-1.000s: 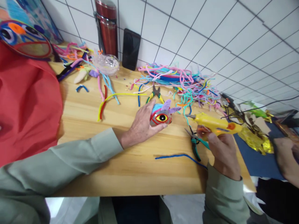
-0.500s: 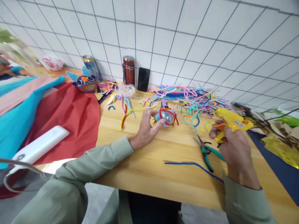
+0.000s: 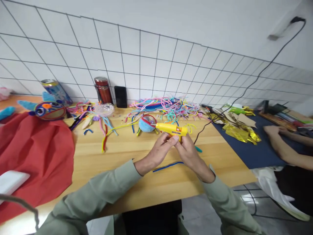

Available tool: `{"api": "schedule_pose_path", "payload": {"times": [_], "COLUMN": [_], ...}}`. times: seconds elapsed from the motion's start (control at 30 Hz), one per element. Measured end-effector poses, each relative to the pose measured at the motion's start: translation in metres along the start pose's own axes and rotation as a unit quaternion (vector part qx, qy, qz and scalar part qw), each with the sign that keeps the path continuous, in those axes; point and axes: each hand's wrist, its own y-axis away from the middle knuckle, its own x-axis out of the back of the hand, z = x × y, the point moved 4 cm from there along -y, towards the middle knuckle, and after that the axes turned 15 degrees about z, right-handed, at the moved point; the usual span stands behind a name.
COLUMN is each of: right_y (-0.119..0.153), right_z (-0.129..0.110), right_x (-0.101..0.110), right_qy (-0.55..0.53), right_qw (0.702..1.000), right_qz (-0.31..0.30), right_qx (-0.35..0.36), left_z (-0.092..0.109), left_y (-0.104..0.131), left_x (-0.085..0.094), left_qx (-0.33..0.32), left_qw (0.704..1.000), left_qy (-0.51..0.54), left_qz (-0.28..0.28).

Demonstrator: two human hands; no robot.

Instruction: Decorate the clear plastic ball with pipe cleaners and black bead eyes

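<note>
A yellow hot glue gun point(image 3: 172, 128) is held over the wooden table, its nozzle pointing left. My right hand point(image 3: 190, 153) is wrapped round its handle. From the left side, my left hand point(image 3: 157, 151) closes on the gun below its body, with the thumb near my other thumb. Just beyond the nozzle sits a small round craft piece point(image 3: 146, 125) with a light blue fuzzy body and a red-rimmed clear dome. Below my hands lies a blue pipe cleaner point(image 3: 167, 166). The pliers are mostly hidden behind my right hand; one green handle point(image 3: 198, 149) shows.
A heap of pipe cleaners point(image 3: 166, 106) lies along the wall, near a phone point(image 3: 120, 97), a red thermos point(image 3: 103, 90) and a can point(image 3: 56, 91). Red cloth point(image 3: 49, 147) covers the left side. A black cord point(image 3: 246, 88) crosses at right, where another person's arm point(image 3: 281, 147) rests.
My left hand has let go of the craft piece, which now rests on the table, and has closed on the glue gun. The gun has come left to the middle. The view has turned right.
</note>
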Motion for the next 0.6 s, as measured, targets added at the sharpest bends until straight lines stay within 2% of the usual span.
{"api": "schedule_pose_path", "payload": {"times": [0.1,0.2,0.3,0.37,0.43,0.53,0.6], "right_y": [0.002,0.008,0.017,0.023,0.027,0.024,0.019], "right_z": [-0.004,-0.005,-0.004,0.003,0.020,0.062,0.094], "right_x": [-0.004,-0.009,0.000,0.019,0.047,0.093,0.118], "right_qy": [0.029,0.063,0.093,0.105,0.113,0.136,0.149], "right_qw": [0.999,0.997,0.995,0.993,0.990,0.978,0.970], "right_qz": [-0.009,-0.022,-0.004,0.035,0.084,0.139,0.129], "right_qx": [0.022,0.025,0.047,0.051,0.026,-0.069,-0.145], "left_z": [-0.004,-0.006,-0.002,0.002,0.005,0.010,0.016], "left_y": [0.001,-0.001,-0.009,-0.015,-0.020,-0.022,-0.023], "left_x": [-0.001,0.005,0.013,0.018,0.020,0.021,0.021], "left_qx": [0.005,0.040,0.048,0.051,0.061,0.070,0.069], "left_qw": [0.999,0.995,0.990,0.986,0.985,0.986,0.987], "left_qy": [0.049,0.081,0.113,0.129,0.134,0.126,0.123], "left_qz": [0.018,0.049,0.076,0.087,0.091,0.082,0.072]}}
